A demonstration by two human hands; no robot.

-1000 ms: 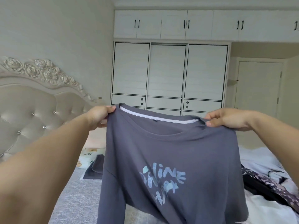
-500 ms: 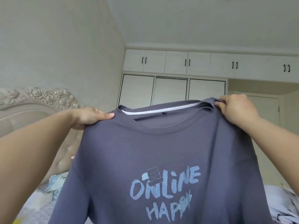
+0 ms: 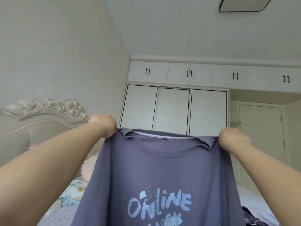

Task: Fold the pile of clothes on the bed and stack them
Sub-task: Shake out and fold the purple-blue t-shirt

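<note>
Both hands, left (image 3: 104, 127) and right (image 3: 231, 140), pinch the purple T-shirt (image 3: 159, 173) by its shoulders; keep it taut and level before lowering onto the bed (image 3: 65, 216).

We're looking at a purple-grey T-shirt (image 3: 162, 173), spread open and hanging upright in the air with its front facing us. Pale blue "ONLINE" lettering and a little bear print sit mid-chest, the neckline runs along the top, and its shoulders are bunched.
</note>
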